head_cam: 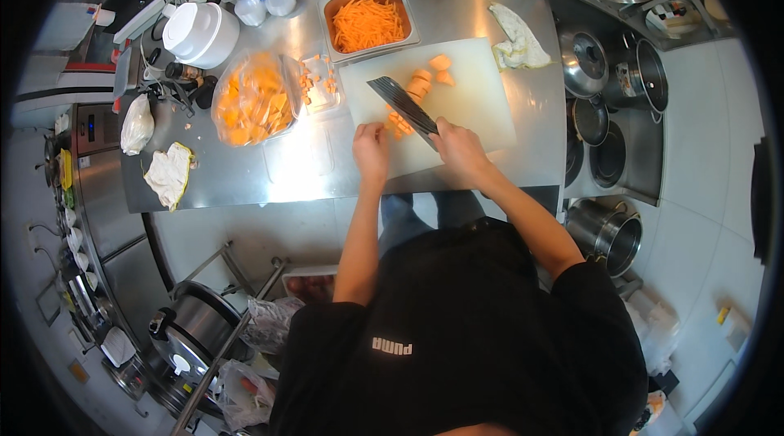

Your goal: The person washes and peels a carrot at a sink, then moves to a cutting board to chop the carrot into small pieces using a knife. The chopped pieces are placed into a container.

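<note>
My right hand (460,149) is closed on the handle of a kitchen knife (401,108) with a broad dark blade. The blade slants over a white cutting board (484,93), between small orange pieces (401,124) and thicker chunks (419,86) of what looks like carrot. A few more chunks (441,62) lie towards the board's far side. At the board's left edge, my left hand (371,145) has its fingers curled beside the small pieces; whether it pinches one is hidden.
Beyond the board stands a metal tray (411,19) of orange shreds. To its left are a clear container (331,102) of diced pieces and a plastic bag (254,99) of orange chunks. A crumpled cloth (517,38) lies at right, near pots (582,62) beside the steel table (533,160).
</note>
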`<state>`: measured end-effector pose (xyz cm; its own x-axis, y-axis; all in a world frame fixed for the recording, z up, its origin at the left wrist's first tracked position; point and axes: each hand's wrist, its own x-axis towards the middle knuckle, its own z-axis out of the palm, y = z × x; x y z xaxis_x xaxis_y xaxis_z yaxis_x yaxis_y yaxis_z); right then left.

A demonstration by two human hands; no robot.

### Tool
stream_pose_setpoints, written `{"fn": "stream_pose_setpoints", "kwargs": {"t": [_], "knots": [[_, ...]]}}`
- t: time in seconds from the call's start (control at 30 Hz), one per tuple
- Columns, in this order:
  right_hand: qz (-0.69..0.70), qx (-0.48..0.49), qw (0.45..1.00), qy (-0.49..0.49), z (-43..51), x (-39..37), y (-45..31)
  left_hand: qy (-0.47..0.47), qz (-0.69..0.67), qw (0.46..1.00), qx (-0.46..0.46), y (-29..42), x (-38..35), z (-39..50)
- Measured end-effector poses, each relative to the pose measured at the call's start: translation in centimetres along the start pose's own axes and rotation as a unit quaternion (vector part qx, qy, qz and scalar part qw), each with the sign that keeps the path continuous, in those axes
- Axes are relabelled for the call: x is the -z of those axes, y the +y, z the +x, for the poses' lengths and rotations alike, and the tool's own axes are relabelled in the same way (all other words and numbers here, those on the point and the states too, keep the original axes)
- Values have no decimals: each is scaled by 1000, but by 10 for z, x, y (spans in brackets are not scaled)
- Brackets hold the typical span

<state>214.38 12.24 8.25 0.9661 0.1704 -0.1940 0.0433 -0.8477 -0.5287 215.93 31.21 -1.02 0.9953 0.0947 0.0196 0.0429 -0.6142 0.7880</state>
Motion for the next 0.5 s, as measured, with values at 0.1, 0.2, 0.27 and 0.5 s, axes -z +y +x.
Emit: {"fn": "stream_pose_setpoints", "kwargs": {"t": [0.1, 0.2, 0.27, 0.5], "knots": [[-1, -2, 1000, -3, -5, -1, 3, 7, 22, 999, 28, 1, 3, -3], [9, 7, 1000, 1, -8, -4, 2, -11, 32, 999, -25, 0, 5, -1], [12, 7, 1000, -1, -10, -6, 1, -25, 43, 998, -45, -3, 5, 0], [17, 7, 1000, -5, -11, -18, -2, -18, -6, 1000, -5, -6, 1, -12]]}}
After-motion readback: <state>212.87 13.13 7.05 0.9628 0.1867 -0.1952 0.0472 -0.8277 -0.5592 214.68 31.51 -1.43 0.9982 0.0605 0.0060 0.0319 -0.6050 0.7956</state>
